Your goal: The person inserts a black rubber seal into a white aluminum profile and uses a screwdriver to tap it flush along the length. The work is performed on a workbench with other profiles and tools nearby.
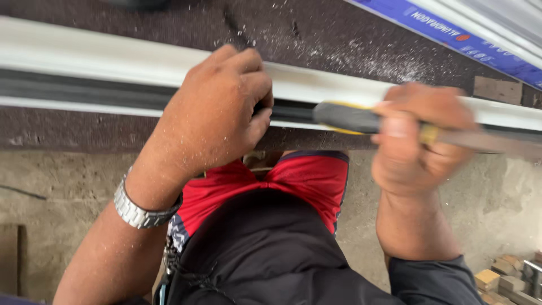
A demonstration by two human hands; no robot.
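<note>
The workbench (169, 25) carries a dark, felt-like covering scattered with pale metal filings, densest toward the upper right. A long white metal profile (101, 62) lies across the bench from left to right, with a dark channel (68, 93) running along its near side. A second profile with a blue printed strip (468, 39) lies at the upper right, well apart from the work. Below the bench edge are a concrete floor (62, 181) and a few small wood blocks (497, 277) at the lower right.

The left hand (217, 113) is closed in a fist over the profile, pressing it down; fingers curl over the channel edge, and whether anything small is held inside the fist cannot be told. A metal wristwatch (135, 210) sits on that wrist.

The right hand (420, 138) is wrapped fully around a tool with a black-and-yellow handle (344, 118); its flat metal blade (485, 141) points right along the channel. The hand is motion-blurred.

Judged step: working the tool along the channel while the profile is braced. The next stroke calls for firm downward pressure from the left hand and keeping the blade aligned with the channel.
</note>
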